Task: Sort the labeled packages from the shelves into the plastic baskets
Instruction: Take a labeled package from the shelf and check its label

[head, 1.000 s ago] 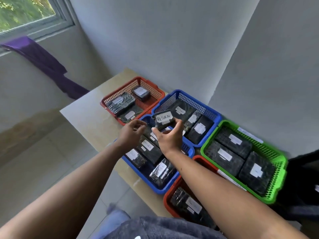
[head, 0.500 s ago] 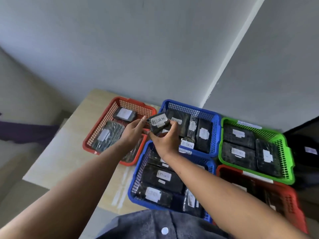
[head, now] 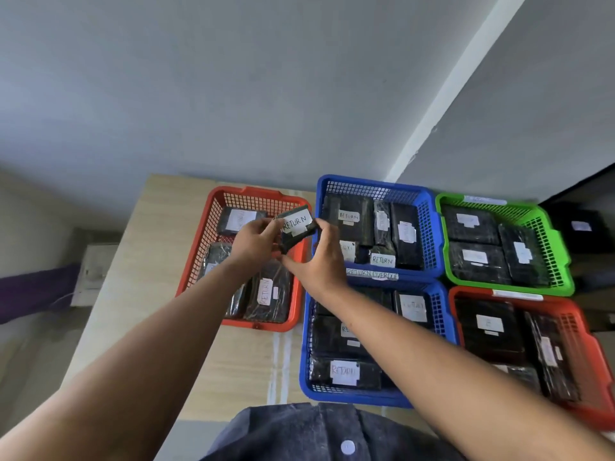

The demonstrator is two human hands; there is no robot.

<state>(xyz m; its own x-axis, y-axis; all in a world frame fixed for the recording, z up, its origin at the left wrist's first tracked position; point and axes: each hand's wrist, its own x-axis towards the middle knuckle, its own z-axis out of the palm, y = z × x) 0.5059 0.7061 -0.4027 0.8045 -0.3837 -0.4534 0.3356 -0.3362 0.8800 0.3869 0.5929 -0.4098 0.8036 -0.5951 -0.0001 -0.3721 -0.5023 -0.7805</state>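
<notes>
Both hands, left hand (head: 254, 239) and right hand (head: 321, 261), hold one small black package (head: 296, 229) (its label says RETURN) above the red basket (head: 203, 247).

light wood table (head: 159, 261) has five baskets sitting on it: left red basket (head: 199, 261), two blue baskets (head: 429, 234) (head: 304, 361), green basket (head: 559, 261), right red basket (head: 585, 344)

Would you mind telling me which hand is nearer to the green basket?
Right. The right hand sits between the left red basket and the green basket, gripping the held package; the left hand is farther left, over the red basket.
</notes>
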